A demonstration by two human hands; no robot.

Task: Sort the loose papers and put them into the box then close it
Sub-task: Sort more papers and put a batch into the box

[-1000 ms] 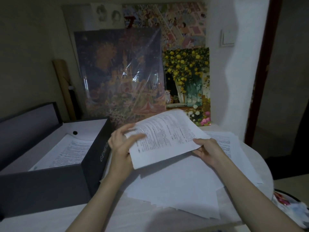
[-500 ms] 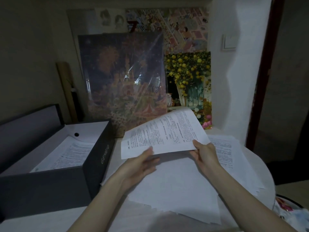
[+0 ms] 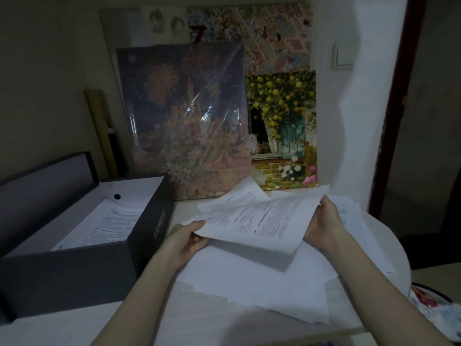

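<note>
Between both hands' fingers (image 3: 199, 224) hang the printed sheets (image 3: 259, 221)

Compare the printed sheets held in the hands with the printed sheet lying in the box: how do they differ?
The held printed sheets are lifted off the table, bowed between the left hand and right hand; the sheet in the box lies flat and untouched. The held ones are several, fanned apart; in the black box only the top page shows. All are white pages with dark print.
</note>
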